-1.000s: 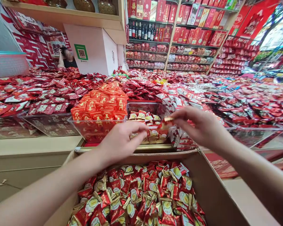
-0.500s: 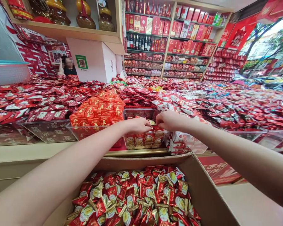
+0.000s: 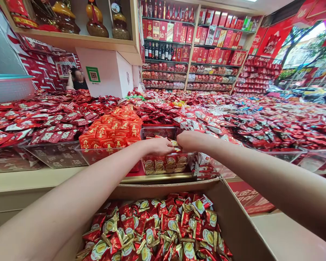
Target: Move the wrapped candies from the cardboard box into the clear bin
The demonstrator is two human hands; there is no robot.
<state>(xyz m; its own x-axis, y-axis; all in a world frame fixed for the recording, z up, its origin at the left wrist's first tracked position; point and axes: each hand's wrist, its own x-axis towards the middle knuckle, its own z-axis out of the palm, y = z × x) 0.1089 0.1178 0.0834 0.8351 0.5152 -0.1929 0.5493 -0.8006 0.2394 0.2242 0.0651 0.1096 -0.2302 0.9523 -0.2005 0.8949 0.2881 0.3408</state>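
Note:
My left hand [image 3: 162, 146] is over a clear plastic bin [image 3: 164, 167], its fingers bent and pressed together. Beside it on the right, my right hand [image 3: 189, 141] is curled closed, with the fingertips turned down and mostly hidden. Between the two hands shows a red and gold wrapped durian candy [image 3: 175, 144]; whether either hand grips it cannot be told. Rows of the same candies stand against the bin's front wall. Below my forearms an open cardboard box [image 3: 240, 221] holds a heap of loose durian candies [image 3: 152, 232].
Left of the bin is a heaped bin of orange-red packets [image 3: 111, 130]; on the right are white and red packets [image 3: 206, 121]. Shelves of bottles and boxes [image 3: 168, 32] line the back. A person [image 3: 78, 79] is behind the counter beside a white box [image 3: 100, 69].
My right hand has curled in more and lowered slightly at the bin's right side. My left hand stays nearly in place. The camera view has shifted a little.

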